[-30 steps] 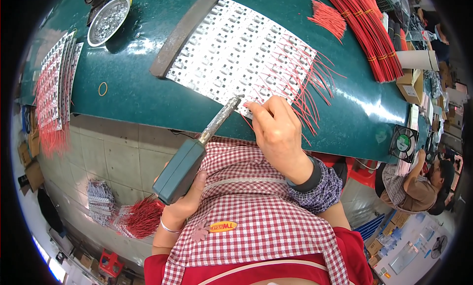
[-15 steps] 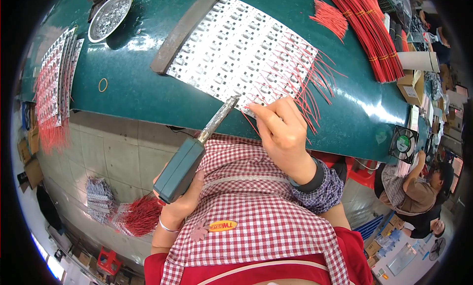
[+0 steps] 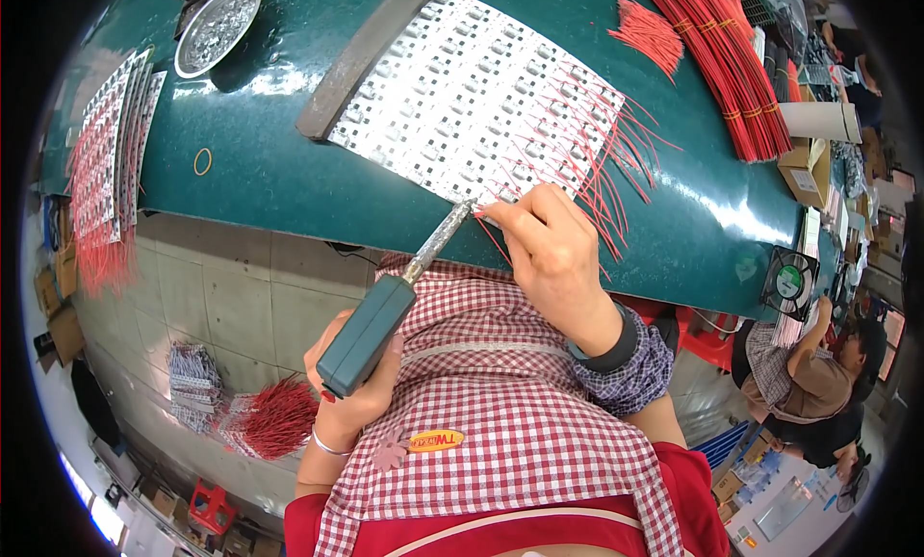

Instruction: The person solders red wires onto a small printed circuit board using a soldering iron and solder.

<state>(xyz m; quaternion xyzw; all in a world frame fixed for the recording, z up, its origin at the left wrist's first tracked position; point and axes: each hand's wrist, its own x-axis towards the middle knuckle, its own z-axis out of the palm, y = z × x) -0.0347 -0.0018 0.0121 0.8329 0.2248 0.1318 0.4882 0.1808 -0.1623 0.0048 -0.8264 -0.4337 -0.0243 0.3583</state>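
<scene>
My left hand (image 3: 373, 395) is closed round the dark green handle of a soldering iron (image 3: 366, 334), its metal shaft slanting up and right. The tip rests at the near edge of a white circuit board panel (image 3: 433, 124), close beside my right fingertips. My right hand (image 3: 558, 259) pinches a thin red wire (image 3: 486, 213) there; the fingers hide part of it. Rows of small dark and silvery parts cover the panel. Along its right part, several red wires (image 3: 604, 186) stick out over the edge.
A grey bar (image 3: 368, 58) lies along the panel's left edge. On the green table (image 3: 260, 186) are a metal bowl (image 3: 219, 32), a rubber band (image 3: 202, 162), stacked wired panels (image 3: 115, 153) and red wire bundles (image 3: 717, 66). A small fan (image 3: 789, 280) and another person (image 3: 808, 364) are at right.
The soldering iron has shifted slightly right, its tip now nearer my right fingertips. My right hand has barely moved and keeps its pinch.
</scene>
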